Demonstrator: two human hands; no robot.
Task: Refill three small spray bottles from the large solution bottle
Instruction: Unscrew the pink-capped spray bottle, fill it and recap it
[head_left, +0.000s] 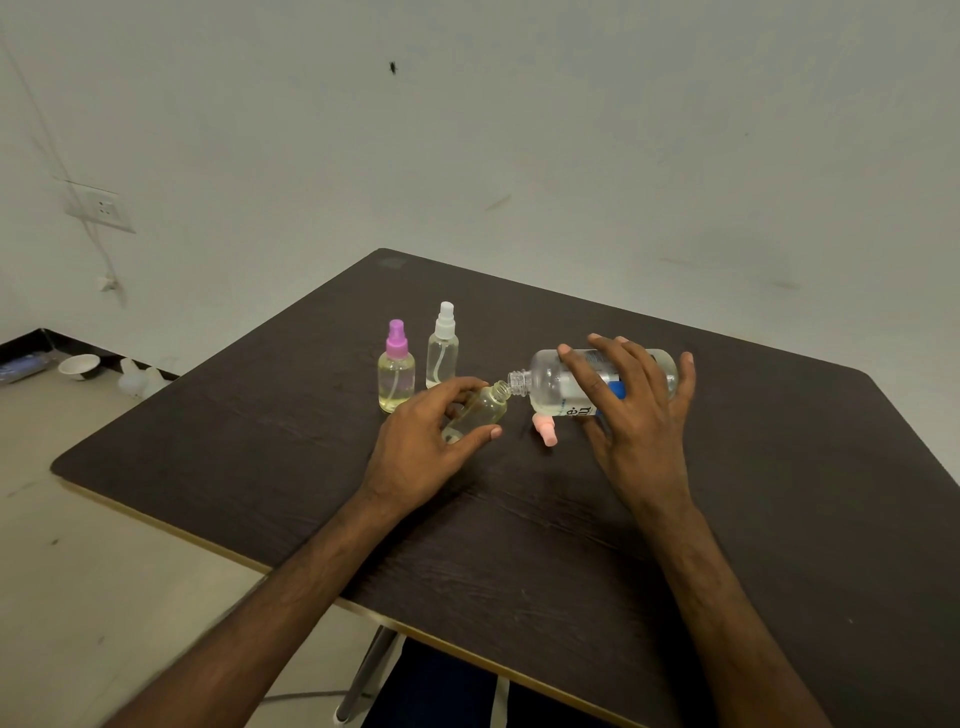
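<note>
**Neck to mouth, mid-table**

We note the left hand (431, 439) gripping an uncapped spray bottle (480, 410), tilted on the dark table (753, 519). The right hand (636, 415) wraps the large solution bottle (550, 382), which is tipped sideways with its neck at the small mouth. A pink spray cap (545, 432) lies below it. The purple-capped bottle (396, 374) and white-capped bottle (442, 356) stand behind.

**Bottles near the middle of the desk**

Two capped bottles stand side by side on the desk (519, 545). The left capped bottle (396, 379) is just beside the right capped bottle (442, 358), which is slightly farther back. Before them, the left grip (426, 441) holds the open small bottle (480, 408) tilted, mouth to the right. Right of it, the large bottle (550, 387) lies tipped in the right grip (639, 415), its neck at that mouth. A loose spray cap (545, 431) lies on the desk just before the large bottle.
</note>
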